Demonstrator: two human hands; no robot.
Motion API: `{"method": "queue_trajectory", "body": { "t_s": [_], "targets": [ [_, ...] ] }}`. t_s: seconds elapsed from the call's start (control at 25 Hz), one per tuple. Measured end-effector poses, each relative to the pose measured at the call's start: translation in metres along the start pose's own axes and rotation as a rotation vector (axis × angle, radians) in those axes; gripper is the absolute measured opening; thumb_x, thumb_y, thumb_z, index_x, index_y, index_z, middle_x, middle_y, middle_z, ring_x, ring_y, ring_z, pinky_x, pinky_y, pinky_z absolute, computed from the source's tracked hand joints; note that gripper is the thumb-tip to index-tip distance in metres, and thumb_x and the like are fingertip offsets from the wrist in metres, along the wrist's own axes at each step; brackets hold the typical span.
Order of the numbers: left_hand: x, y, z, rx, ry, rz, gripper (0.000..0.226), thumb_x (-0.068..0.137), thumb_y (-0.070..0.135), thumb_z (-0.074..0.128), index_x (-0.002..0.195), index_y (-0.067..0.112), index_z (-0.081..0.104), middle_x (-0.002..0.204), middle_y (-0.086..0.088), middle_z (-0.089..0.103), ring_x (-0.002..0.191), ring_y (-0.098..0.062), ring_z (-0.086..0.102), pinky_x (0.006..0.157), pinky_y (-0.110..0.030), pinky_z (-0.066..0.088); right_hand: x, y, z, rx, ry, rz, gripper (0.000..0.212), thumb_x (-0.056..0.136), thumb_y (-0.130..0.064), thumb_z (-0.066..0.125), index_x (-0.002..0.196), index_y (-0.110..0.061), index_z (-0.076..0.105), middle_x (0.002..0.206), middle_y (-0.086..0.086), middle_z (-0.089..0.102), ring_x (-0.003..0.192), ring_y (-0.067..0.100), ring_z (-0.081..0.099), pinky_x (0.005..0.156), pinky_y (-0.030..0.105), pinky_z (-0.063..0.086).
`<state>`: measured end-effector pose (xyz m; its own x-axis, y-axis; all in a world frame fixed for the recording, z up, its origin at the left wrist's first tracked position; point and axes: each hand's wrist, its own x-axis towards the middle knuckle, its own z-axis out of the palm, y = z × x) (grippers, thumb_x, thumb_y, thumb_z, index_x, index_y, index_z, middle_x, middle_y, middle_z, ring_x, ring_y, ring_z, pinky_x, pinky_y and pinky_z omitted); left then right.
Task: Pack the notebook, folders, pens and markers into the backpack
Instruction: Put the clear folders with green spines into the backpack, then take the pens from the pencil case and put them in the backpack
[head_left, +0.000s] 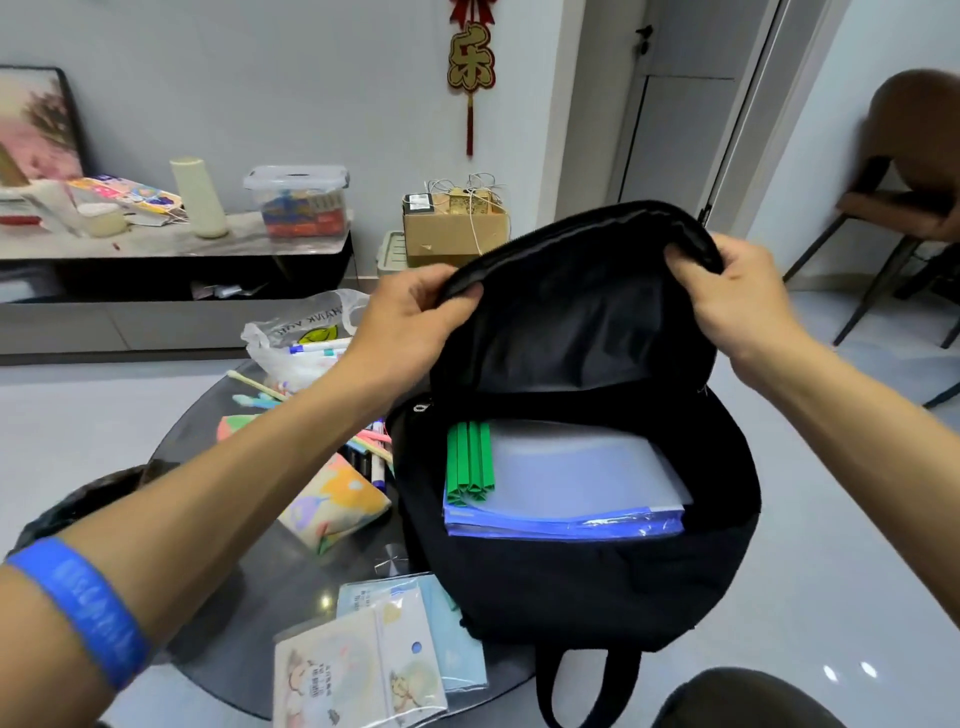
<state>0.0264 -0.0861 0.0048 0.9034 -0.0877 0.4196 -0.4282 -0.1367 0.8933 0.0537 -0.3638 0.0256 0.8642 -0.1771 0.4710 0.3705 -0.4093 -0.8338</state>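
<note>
Left hand (415, 317), right hand (737, 291) grip backpack (571, 587) flap, mouth wide; folders (566, 483) inside. I judge next: markers (371, 449) left of backpack.

Black backpack (571, 587) stands open, folders (566, 499) inside; markers (371, 449) and notebook (358, 670) lie beside it.

Home living room: low media console (171, 249) against grey wall, framed picture (39, 124) leaning on its left end, red festive hanging ornament (470, 62) above-right of it, upholstered chair (914, 156) far right of it by doorway.
</note>
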Motion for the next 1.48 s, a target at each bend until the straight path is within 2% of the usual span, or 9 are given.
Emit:
{"method": "queue_trajectory", "body": {
  "t_s": [0.24, 0.4, 0.52, 0.64, 0.76, 0.92, 1.08, 1.28, 1.48],
  "targets": [
    [-0.046, -0.031, -0.017, 0.604, -0.617, -0.060, 0.017, 0.089, 0.030, 0.068, 0.075, 0.023, 0.061, 0.068, 0.011, 0.058, 0.063, -0.004, 0.049, 0.065, -0.029, 0.041, -0.021, 0.013, -0.005, -0.448, -0.207, 0.084, 0.017, 0.084, -0.026, 0.065, 0.079, -0.010, 0.067, 0.064, -0.004, 0.060, 0.066, 0.016, 0.054, 0.061, 0.031, 0.042],
    [-0.045, -0.043, -0.020, 0.301, -0.330, -0.240, 0.018, 0.093, 0.021, 0.063, 0.096, 0.004, 0.064, 0.094, -0.021, 0.071, 0.083, -0.020, 0.062, 0.088, -0.049, 0.051, -0.022, 0.006, 0.012, -0.675, -0.123, 0.014, 0.012, 0.080, -0.033, 0.063, 0.079, -0.024, 0.068, 0.072, 0.000, 0.068, 0.076, 0.028, 0.061, 0.071, 0.039, 0.054],
    [-0.034, -0.051, -0.020, 0.323, 0.075, -0.326, 0.022, 0.084, 0.030, 0.073, 0.088, 0.014, 0.059, 0.071, -0.013, 0.067, 0.067, -0.024, 0.065, 0.071, -0.041, 0.051, -0.004, 0.014, 0.027, -0.645, -0.026, 0.170, 0.019, 0.077, -0.032, 0.068, 0.090, -0.019, 0.071, 0.081, 0.007, 0.070, 0.081, 0.032, 0.065, 0.075, 0.043, 0.055],
    [-0.038, -0.049, -0.023, 0.220, 0.032, -0.355, 0.025, 0.086, 0.039, 0.071, 0.086, 0.016, 0.060, 0.066, -0.002, 0.064, 0.060, -0.018, 0.066, 0.052, -0.024, 0.044, 0.000, 0.021, 0.045, -0.621, -0.056, 0.312, 0.043, 0.075, -0.018, 0.062, 0.118, -0.021, 0.060, 0.108, 0.010, 0.068, 0.086, 0.035, 0.068, 0.084, 0.046, 0.055],
    [-0.047, -0.057, -0.059, 0.251, 0.050, -0.291, 0.020, 0.092, 0.031, 0.064, 0.089, 0.012, 0.068, 0.083, -0.006, 0.072, 0.075, -0.019, 0.068, 0.062, -0.022, 0.052, -0.017, 0.003, 0.089, -0.666, -0.169, 0.012, 0.054, 0.077, -0.018, 0.058, 0.130, -0.023, 0.049, 0.131, 0.009, 0.056, 0.106, 0.034, 0.060, 0.096, 0.044, 0.047],
    [-0.073, -0.069, -0.117, 0.767, -0.135, -0.229, 0.011, 0.087, 0.023, 0.064, 0.096, 0.020, 0.070, 0.088, 0.006, 0.068, 0.084, -0.017, 0.063, 0.074, -0.031, 0.049, -0.071, -0.036, 0.139, -0.552, -0.320, -0.387, 0.034, 0.078, -0.022, 0.057, 0.111, -0.020, 0.062, 0.118, 0.004, 0.061, 0.104, 0.028, 0.059, 0.092, 0.042, 0.048],
    [-0.096, -0.085, -0.133, 1.115, -0.589, -0.336, 0.048, 0.087, 0.030, 0.062, 0.134, 0.025, 0.054, 0.136, -0.002, 0.052, 0.120, -0.027, 0.053, 0.095, -0.040, 0.045, -0.125, -0.064, 0.176, -0.653, -0.387, -0.531, 0.021, 0.084, -0.024, 0.057, 0.101, -0.018, 0.067, 0.109, 0.001, 0.066, 0.089, 0.029, 0.055, 0.075, 0.040, 0.048],
    [-0.078, -0.095, -0.132, 1.202, -0.793, -0.407, 0.084, 0.081, 0.022, 0.064, 0.153, 0.029, 0.022, 0.159, 0.004, 0.021, 0.138, -0.025, 0.037, 0.104, -0.036, 0.038, -0.137, -0.077, 0.158, -1.225, -0.384, -0.387, 0.018, 0.092, -0.031, 0.050, 0.086, -0.014, 0.048, 0.088, 0.003, 0.058, 0.075, 0.032, 0.059, 0.050, 0.028, 0.026],
    [-0.065, -0.100, -0.130, 1.292, -0.856, -0.307, 0.079, 0.074, 0.021, 0.069, 0.145, 0.030, 0.037, 0.133, -0.004, 0.044, 0.113, -0.028, 0.056, 0.088, -0.039, 0.052, -0.162, -0.091, 0.141, -1.428, -0.647, -0.234, 0.027, 0.088, -0.027, 0.052, 0.070, -0.020, 0.033, 0.064, -0.003, 0.030, 0.066, 0.029, 0.041, 0.045, 0.029, 0.017]
  ]
}}
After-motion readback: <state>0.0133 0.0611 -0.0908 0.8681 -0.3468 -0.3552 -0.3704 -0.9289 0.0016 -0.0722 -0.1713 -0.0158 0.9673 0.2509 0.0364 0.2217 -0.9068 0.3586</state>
